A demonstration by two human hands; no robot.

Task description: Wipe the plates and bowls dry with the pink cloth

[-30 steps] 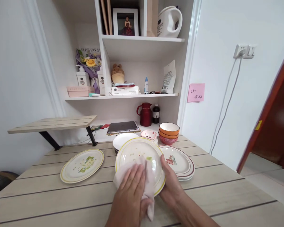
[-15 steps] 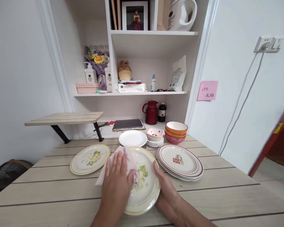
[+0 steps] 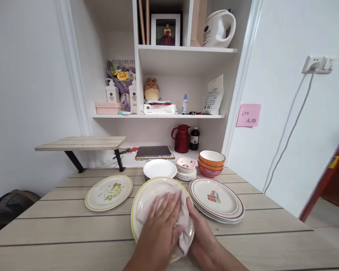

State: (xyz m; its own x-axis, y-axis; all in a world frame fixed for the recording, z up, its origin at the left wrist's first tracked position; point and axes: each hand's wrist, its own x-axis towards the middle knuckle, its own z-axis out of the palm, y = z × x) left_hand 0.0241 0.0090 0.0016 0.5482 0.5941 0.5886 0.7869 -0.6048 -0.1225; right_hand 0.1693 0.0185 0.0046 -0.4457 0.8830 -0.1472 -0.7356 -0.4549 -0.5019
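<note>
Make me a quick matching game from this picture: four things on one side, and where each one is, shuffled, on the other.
1. cloth
2. red jug
3. stack of red-rimmed plates
4. pink note

A. beside the dark bottle
B. on the wall
C. under the left hand, against the held plate
D. on the table, to the right of the held plate

Pairs: 1-C, 2-A, 3-D, 4-B

The lower-centre plate (image 3: 148, 197) is off-white, rimmed yellow; the cloth (image 3: 185, 210), pale pink; the left-hand plate (image 3: 109, 192), yellow-rimmed with green leaves; the plate stack (image 3: 218, 201) right of centre, maroon-rimmed with a red motif.
</note>
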